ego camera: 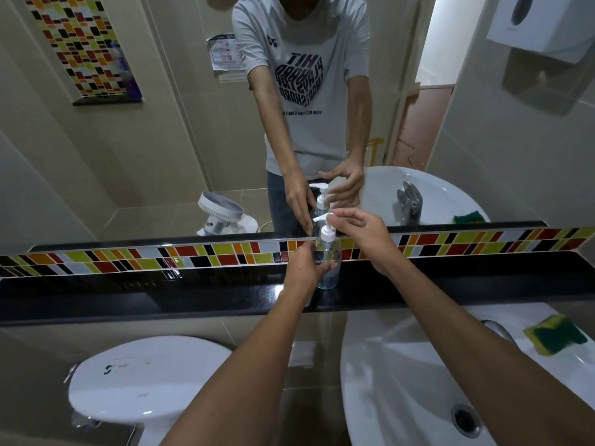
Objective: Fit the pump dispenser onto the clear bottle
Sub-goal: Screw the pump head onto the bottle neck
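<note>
A clear plastic bottle (330, 268) stands upright on the black shelf (193, 294) under the mirror. A white pump dispenser (325, 230) sits on its neck, nozzle pointing left. My left hand (304, 265) wraps around the bottle's body from the left. My right hand (363, 235) hovers just right of the pump with fingers spread; its fingertips are close to the pump head, and I cannot tell whether they touch it. The mirror repeats both hands and the bottle.
A white sink (418, 381) with a drain lies below right, with a tap (499, 329) and a yellow-green sponge (553, 336) on its rim. A toilet with closed lid (141, 378) is lower left. A coloured tile strip (128, 259) backs the shelf. A paper dispenser (541, 24) hangs upper right.
</note>
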`<state>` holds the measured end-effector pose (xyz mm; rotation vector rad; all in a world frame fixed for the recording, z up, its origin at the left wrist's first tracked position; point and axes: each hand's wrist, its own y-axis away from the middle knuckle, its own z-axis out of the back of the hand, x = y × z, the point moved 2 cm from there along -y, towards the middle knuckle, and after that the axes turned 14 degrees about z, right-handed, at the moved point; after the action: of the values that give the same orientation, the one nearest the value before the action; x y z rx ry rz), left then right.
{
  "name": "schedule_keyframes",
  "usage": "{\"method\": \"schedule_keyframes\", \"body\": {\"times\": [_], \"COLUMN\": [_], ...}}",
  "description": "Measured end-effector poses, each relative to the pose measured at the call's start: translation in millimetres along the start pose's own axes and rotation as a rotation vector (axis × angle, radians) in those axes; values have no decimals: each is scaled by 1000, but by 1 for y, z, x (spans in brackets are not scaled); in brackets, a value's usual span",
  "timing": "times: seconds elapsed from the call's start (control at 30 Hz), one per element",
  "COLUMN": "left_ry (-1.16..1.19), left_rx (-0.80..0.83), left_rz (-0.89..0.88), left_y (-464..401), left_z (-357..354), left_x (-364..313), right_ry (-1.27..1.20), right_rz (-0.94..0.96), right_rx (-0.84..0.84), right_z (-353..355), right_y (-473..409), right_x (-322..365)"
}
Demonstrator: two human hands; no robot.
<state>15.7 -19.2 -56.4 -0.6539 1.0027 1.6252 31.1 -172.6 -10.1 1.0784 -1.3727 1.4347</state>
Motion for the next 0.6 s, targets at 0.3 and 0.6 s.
{"method": "schedule_keyframes", "body": {"times": [0.3, 0.6], "left_ry": [-88, -224], "left_rx": [-17, -63], "left_rz": [-24, -97], "left_y": [-2, -8], "left_z": [2, 1], "left_x": [0, 4], "right_ry": [-23, 15], "right_rz": [-109, -107], "right_rx": [80, 36], "right_z": [-11, -3], "right_y": [-15, -18], "right_x": [-5, 2]}}
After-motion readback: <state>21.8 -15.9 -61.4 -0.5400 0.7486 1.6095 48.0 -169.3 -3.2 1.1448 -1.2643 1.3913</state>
